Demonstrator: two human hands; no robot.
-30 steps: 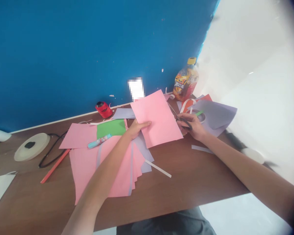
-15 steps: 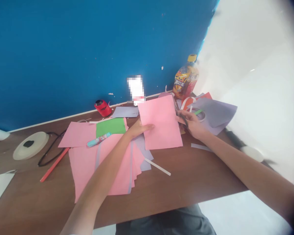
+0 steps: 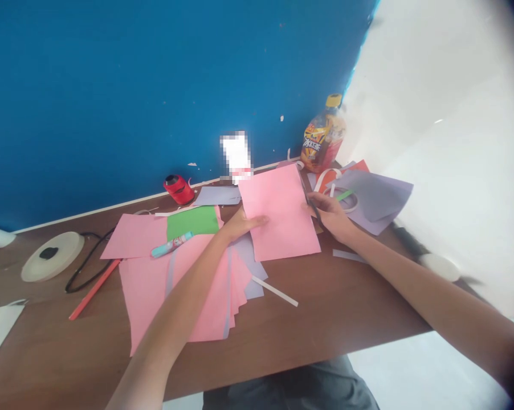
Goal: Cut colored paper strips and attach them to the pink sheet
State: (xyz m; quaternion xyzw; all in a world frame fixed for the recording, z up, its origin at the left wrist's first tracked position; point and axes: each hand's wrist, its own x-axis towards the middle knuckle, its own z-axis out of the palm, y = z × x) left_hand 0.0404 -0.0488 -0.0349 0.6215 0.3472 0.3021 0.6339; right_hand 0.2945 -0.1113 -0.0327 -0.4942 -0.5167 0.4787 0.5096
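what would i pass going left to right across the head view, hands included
Round white disc with black knob → red spool → left hand → held pink sheet → right hand → purple paper

The single view looks from the wearer's head, above and behind the left hand (image 3: pixel 240 224) and right hand (image 3: pixel 331 216), facing forward and down. It sits near enough to show both forearms, yet wide enough for the wooden tabletop (image 3: pixel 282 330) around the hands, the blue wall (image 3: pixel 154 85) beyond them and the dark-clothed lap (image 3: pixel 291 388) nearer than them.
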